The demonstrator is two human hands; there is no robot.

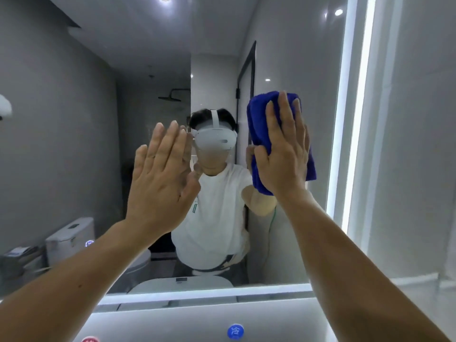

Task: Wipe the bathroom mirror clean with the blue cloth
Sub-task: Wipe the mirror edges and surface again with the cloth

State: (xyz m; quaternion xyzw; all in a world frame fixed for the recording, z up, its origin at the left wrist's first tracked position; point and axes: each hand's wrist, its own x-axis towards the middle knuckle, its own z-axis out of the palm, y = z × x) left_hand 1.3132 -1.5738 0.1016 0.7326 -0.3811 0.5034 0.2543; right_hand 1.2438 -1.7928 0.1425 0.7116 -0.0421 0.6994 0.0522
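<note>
Forearms: both are bare and reach up from the bottom corners of the view toward the glass.
Left hand (160, 174): it is flat, with fingers straight and close together and the palm facing the bathroom mirror (74, 119). The thumb tip meets its own reflection, so the hand seems to lean on the glass. It holds nothing.
Right hand (283, 149): it is also flat, with straight fingers pressing the blue cloth (259, 119) against the glass. No finger shows a curl around the cloth.
Cloth position: it is folded into a thick pad between the right palm and the mirror, right of centre and near the lit strip (355, 119) along the right edge.
Glass condition: no streaks, spots or wet trails can be made out, so wiped and unwiped areas look alike.
Done: with the cloth on the glass, wiping appears to be under way. How much has been covered cannot be told.
Left to do: probably the left half, the top and the lower band, all well apart from the cloth.
Extra pass: the bare left palm may leave prints where it rests.
Bottom edge: a blue round button (235, 331) and a red round button (90, 339) sit below the mirror.
</note>
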